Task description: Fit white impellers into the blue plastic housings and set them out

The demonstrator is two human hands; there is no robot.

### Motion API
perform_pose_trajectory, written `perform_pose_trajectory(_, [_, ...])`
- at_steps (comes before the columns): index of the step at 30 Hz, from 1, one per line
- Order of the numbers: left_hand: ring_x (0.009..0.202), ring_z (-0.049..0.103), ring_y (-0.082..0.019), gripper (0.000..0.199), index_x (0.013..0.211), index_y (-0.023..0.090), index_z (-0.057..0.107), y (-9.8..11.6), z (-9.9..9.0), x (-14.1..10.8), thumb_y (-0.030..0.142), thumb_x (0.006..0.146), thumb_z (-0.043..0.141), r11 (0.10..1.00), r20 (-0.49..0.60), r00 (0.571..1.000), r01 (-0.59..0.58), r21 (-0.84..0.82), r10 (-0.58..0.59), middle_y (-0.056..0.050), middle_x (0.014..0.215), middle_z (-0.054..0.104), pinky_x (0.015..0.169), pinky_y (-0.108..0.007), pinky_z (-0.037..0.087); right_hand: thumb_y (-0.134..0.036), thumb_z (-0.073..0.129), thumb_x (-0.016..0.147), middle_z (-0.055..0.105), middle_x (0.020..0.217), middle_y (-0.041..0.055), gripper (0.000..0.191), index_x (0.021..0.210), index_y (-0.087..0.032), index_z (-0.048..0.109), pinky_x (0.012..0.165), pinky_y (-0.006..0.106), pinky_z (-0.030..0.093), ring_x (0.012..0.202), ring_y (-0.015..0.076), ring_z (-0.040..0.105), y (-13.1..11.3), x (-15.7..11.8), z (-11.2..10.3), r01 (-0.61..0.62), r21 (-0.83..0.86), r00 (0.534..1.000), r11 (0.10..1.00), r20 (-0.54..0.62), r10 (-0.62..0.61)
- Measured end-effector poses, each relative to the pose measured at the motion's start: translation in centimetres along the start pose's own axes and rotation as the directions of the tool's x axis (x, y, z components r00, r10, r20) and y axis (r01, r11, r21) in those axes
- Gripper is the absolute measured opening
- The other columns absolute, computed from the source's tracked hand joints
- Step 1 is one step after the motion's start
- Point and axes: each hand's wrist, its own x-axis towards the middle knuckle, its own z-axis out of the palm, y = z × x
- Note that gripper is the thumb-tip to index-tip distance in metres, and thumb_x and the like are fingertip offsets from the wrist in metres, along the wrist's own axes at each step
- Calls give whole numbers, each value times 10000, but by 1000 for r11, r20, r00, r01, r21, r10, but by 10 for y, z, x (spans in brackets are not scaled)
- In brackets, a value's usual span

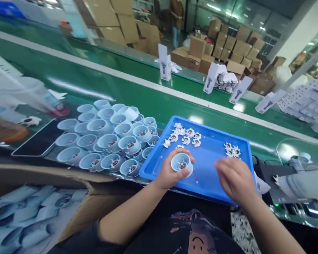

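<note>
My left hand [169,171] is wrapped round a light blue cup-shaped housing [182,163], its opening facing up, with metal parts inside and a thin red wire hanging from it. My right hand [235,180], smeared by motion, hovers over the right part of the blue tray [208,176]; its fingers look curled, and whether they hold anything is unclear. White finned fan wheels [186,140] lie at the tray's back left. A smaller group of fan wheels [235,151] sits at its right side, just beyond my right hand.
Many blue housings [110,141] stand grouped left of the tray. A cardboard box [82,208] of housings is at the lower left. Behind runs a green conveyor [137,83] with white folded cartons [165,67]. A machine [294,183] stands at the right. A person [176,17] is in the background.
</note>
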Motion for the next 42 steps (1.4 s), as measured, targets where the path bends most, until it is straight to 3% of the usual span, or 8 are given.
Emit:
perform_pose_trajectory(8, [880, 684, -231, 479, 992, 200, 617, -3, 15, 1, 422, 607, 795, 835, 413, 901, -328, 442, 135, -53, 960, 729, 904, -353, 496, -255, 642, 965, 554, 1131, 90, 228, 1140, -120, 584, 888, 412, 527, 1004, 223, 574, 50, 121, 103, -141, -300, 881, 943, 397, 258])
perform_pose_trajectory(18, [956, 673, -233, 536, 1081, 187, 599, 0, 19, 4, 414, 639, 800, 801, 413, 897, -361, 478, 158, -58, 1047, 714, 883, -320, 491, -167, 629, 955, 511, 1236, 95, 266, 1210, -136, 561, 1000, 454, 459, 1138, 245, 511, 55, 60, 52, -112, -311, 844, 944, 471, 256])
perform_pose_trajectory(23, [870, 671, -212, 325, 1027, 193, 612, -2, 21, -5, 360, 764, 701, 588, 734, 600, -732, 344, 319, -43, 937, 730, 750, -320, 463, -99, 619, 941, 530, 1194, 74, 261, 1193, -149, 575, 955, 410, 491, 1043, 208, 553, 21, 52, 58, -134, -282, 783, 950, 558, 275])
perform_pose_trajectory(25, [861, 667, -207, 289, 1030, 196, 607, -3, 22, -9, 362, 801, 666, 545, 764, 546, -779, 311, 344, -52, 948, 728, 734, -323, 455, -94, 615, 941, 533, 1183, 75, 236, 1170, -143, 582, 932, 398, 505, 1015, 202, 563, 15, 59, 62, -156, -295, 759, 943, 575, 306])
perform_pose_trajectory(29, [928, 659, -218, 379, 1060, 205, 562, -4, 19, -11, 411, 779, 712, 687, 599, 726, -626, 370, 339, -70, 992, 709, 844, -324, 470, -170, 628, 958, 567, 1087, 67, 157, 1103, -121, 597, 908, 392, 514, 978, 197, 576, 17, 80, 70, -222, -309, 714, 925, 595, 370])
perform_pose_trajectory(33, [971, 638, -224, 596, 1077, 206, 490, -1, 8, -9, 416, 638, 834, 916, 170, 974, -203, 347, 152, -78, 1064, 642, 865, -336, 498, -240, 628, 969, 571, 1039, 63, 141, 1033, -117, 604, 873, 386, 519, 946, 197, 577, 15, 87, 81, -332, -272, 695, 903, 577, 429])
perform_pose_trajectory(36, [1064, 610, -259, 637, 1084, 209, 487, 9, -4, -7, 351, 586, 859, 918, -2, 999, -35, 395, 39, -91, 1136, 614, 902, -376, 495, -243, 643, 943, 567, 993, 68, 147, 965, -105, 595, 871, 393, 503, 928, 202, 567, 10, 79, 75, -437, -135, 735, 889, 516, 439])
perform_pose_trajectory(42, [1081, 620, -271, 488, 1151, 219, 549, 32, -9, -6, 197, 682, 681, 630, 188, 982, -155, 761, 15, -71, 1150, 668, 965, -427, 460, -490, 425, 940, 580, 837, 58, 375, 1094, -161, 519, 619, 291, 501, 653, 161, 563, -1, 36, 18, -434, 507, 885, 745, 394, 247])
